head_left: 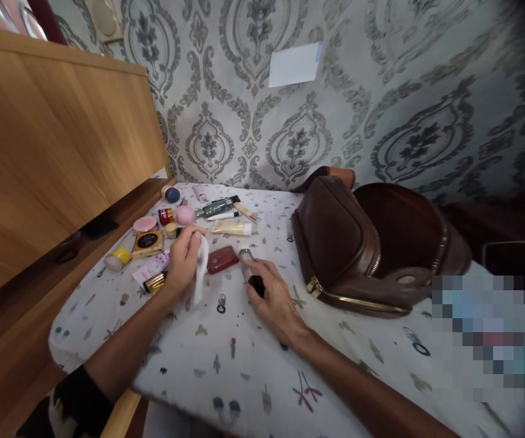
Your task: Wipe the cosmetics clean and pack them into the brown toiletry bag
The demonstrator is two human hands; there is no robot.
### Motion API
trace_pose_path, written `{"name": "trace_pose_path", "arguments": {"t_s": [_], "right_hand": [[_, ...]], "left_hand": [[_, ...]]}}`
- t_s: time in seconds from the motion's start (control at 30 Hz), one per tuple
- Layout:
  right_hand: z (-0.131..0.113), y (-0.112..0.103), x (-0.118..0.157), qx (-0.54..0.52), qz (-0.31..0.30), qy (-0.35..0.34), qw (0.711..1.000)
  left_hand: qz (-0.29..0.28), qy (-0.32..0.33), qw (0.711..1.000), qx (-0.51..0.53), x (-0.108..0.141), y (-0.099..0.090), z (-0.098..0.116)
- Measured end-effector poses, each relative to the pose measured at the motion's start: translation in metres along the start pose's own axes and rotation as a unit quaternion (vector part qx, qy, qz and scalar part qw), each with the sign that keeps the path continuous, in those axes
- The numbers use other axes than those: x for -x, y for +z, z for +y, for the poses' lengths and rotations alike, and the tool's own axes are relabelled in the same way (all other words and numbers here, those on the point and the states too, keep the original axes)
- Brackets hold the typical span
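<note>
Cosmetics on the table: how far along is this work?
Looks done: the brown bag gapes open and cosmetics, like the cream tube, lie spread out.
In hand: left hand, a white cloth; right hand, a clear, black-ended container.
Left: the dark red case lies untouched; the bag's shadowed inside hides whether more remains.

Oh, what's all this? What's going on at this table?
A person has both hands over a table covered with a patterned cloth. Their left hand holds something thin and white, like a cloth or tissue. Their right hand grips a small clear bottle with a black cap, beside a dark red case. Small items, including a cream-coloured tube and a pink ball-shaped item, lie farther back. A brown bag sits open on the right.
</note>
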State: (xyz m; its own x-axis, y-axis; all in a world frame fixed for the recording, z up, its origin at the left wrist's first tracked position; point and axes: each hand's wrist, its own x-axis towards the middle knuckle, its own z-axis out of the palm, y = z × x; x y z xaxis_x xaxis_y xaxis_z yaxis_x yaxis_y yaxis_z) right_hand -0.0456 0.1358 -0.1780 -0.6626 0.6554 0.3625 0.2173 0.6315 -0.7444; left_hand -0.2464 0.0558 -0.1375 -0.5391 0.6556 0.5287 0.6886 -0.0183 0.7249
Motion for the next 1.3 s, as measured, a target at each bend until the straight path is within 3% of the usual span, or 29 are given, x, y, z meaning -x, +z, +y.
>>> {"name": "trace_pose_path", "arguments": {"t_s": [0.1,0.23,0.37,0.5,0.67,1.07,1.3], "right_hand": [[0.000,-0.003,-0.002,-0.038,0.031,0.016,0.999],[0.005,-0.003,-0.005,-0.098,0.066,0.094,0.989],[0.009,-0.003,-0.007,-0.134,0.076,0.132,0.979],[0.007,-0.003,-0.007,-0.110,0.080,0.064,0.989],[-0.004,-0.005,-0.004,-0.068,0.001,0.011,0.998],[0.005,0.003,-0.003,-0.034,0.010,0.002,0.999],[0.008,0.004,-0.002,-0.023,-0.004,0.004,1.000]], "left_hand": [[-0.087,0.027,0.991,-0.098,0.004,0.002,0.003],[-0.175,0.064,0.943,-0.276,0.011,0.007,0.005],[-0.223,0.065,0.926,-0.296,0.014,0.008,0.003],[-0.209,0.061,0.936,-0.278,0.014,0.008,0.004],[-0.170,0.045,0.969,-0.172,0.015,0.008,0.008],[-0.122,0.061,0.971,-0.197,0.016,0.011,-0.007],[-0.132,0.068,0.971,-0.188,0.014,0.008,-0.005]]}}
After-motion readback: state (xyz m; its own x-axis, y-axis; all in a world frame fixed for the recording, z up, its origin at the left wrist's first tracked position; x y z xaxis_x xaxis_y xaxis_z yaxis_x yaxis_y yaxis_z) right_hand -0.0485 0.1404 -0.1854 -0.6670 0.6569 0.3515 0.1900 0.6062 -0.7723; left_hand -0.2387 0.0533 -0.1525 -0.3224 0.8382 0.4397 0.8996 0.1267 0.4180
